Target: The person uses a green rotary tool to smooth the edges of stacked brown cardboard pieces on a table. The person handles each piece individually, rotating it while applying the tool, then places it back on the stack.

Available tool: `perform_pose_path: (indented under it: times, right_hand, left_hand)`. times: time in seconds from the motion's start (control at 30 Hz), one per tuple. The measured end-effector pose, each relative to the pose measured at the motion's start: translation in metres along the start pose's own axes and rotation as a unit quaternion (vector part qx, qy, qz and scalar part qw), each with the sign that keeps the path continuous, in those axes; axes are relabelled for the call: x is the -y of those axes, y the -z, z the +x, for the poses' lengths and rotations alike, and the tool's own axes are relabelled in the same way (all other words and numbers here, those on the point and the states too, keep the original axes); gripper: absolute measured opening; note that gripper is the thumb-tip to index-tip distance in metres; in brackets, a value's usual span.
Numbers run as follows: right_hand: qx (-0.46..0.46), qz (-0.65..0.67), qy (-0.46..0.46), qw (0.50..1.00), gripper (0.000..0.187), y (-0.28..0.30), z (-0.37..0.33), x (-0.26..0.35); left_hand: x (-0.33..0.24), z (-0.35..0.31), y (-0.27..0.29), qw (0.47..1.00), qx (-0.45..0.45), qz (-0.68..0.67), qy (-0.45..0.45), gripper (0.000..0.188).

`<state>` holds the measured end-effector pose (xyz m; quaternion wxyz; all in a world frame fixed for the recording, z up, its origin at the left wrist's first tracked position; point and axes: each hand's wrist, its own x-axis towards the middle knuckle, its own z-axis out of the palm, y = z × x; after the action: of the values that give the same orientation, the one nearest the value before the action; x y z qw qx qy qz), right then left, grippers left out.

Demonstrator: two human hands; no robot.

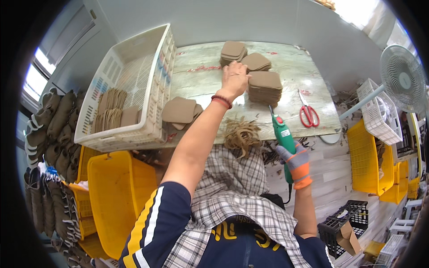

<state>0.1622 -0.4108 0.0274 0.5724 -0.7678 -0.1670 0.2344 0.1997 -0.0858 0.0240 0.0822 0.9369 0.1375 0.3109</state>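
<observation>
My bare left hand [235, 79] reaches to the far side of the table, fingers apart, its fingertips at the brown rounded-square pads. Around it stand a far stack of pads [233, 50], a middle stack [257, 61] and a taller near stack [265, 85]. My right hand [296, 163], in a grey and orange glove, is closed around a green corded power tool [283, 133] with a red button and a slim tip. That tip points up beside the near stack; I cannot tell whether they touch. A loose pile of pads [179, 110] lies by the crate.
Left on the table [203, 58] is a white plastic crate [154, 85] with pads inside. Brown trimmings [241, 134] lie at the near edge, red-handled scissors [308, 114] at right. A fan [403, 77] stands right; yellow bins [107, 196] flank me.
</observation>
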Motion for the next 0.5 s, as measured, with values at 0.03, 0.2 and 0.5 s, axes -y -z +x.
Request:
perform_pose_path:
  times: [0.03, 0.2, 0.5]
  right_hand:
    - [0.006, 0.005, -0.002, 1.0, 0.037, 0.0, 0.001, -0.001]
    - [-0.033, 0.016, -0.021, 0.999, 0.036, 0.01, 0.002, -0.021]
    - [-0.045, 0.026, -0.027, 0.998, 0.037, 0.01, 0.006, -0.02]
  left_hand:
    - [0.004, 0.012, -0.017, 0.998, 0.04, -0.044, -0.001, 0.039]
    - [-0.003, 0.041, -0.05, 0.979, 0.193, -0.062, 0.032, 0.051]
    - [-0.01, 0.041, -0.031, 0.97, 0.156, -0.13, 0.133, 0.046]
